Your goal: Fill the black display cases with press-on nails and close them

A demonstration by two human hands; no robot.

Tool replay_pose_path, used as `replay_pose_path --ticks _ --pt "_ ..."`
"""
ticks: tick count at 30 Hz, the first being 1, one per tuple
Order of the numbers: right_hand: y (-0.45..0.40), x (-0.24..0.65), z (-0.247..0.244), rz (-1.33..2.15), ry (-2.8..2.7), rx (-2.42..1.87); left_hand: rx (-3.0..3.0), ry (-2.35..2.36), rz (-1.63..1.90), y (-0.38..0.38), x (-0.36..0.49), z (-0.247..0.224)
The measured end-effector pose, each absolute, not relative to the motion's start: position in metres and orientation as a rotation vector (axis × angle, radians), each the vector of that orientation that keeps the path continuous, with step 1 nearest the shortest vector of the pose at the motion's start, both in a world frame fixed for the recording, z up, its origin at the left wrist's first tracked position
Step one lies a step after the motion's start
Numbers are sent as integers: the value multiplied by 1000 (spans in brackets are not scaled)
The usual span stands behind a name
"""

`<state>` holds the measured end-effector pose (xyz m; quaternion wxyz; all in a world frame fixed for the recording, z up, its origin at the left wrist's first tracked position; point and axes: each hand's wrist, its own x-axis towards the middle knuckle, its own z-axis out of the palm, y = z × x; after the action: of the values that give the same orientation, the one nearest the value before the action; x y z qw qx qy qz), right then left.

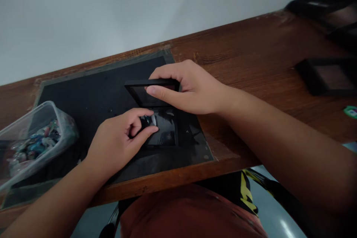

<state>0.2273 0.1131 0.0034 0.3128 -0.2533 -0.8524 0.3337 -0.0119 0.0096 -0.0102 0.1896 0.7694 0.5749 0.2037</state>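
Observation:
A black hinged display frame with clear film windows lies opened on the dark mat (pixel 92 93). Its lower half (pixel 166 130) rests flat, while the upper half (pixel 134 83) stands tilted up behind it. My right hand (pixel 195 89) is closed on the raised half, thumb on the near side and fingers over the top edge. Over the film of the lower half, my left hand (pixel 114 137) pinches a small shiny bluish trinket (pixel 153 119) between thumb and index finger. The fingers partly hide the trinket, so its exact kind is unclear.
To the left, a clear plastic tub (pixel 57 119) holds many small shiny pieces. More black frames (pixel 312 76) sit at the right of the wooden table (pixel 251 52), near a small green item (pixel 350 112). A pale wall rises behind the table.

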Motion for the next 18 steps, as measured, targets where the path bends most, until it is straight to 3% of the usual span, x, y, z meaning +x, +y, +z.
replay_pose_path --ticks 18 --pt "110 225 3 872 -2262 -639 2093 1661 440 15 -18 -7"
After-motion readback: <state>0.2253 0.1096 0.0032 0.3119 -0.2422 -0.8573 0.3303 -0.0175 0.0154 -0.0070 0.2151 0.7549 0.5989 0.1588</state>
